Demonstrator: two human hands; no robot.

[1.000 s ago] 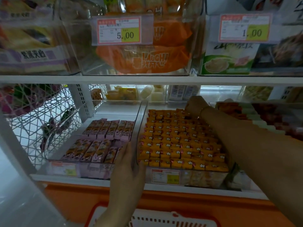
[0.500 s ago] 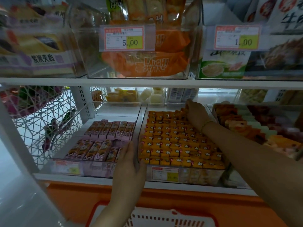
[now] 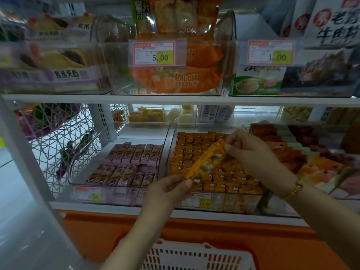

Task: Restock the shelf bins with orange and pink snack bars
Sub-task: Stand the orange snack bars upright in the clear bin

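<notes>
clear bin (image 3: 169,151), glossy orange bar (image 3: 206,162) between fingers (image 3: 232,147)

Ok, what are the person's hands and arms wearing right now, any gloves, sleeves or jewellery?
Both forearms are bare as far as the frame shows, with no sleeves in view. Neither the left hand nor the right hand wears a glove. The only item worn is a bracelet of round gold-coloured beads on the right wrist. No ring or watch shows.
</notes>
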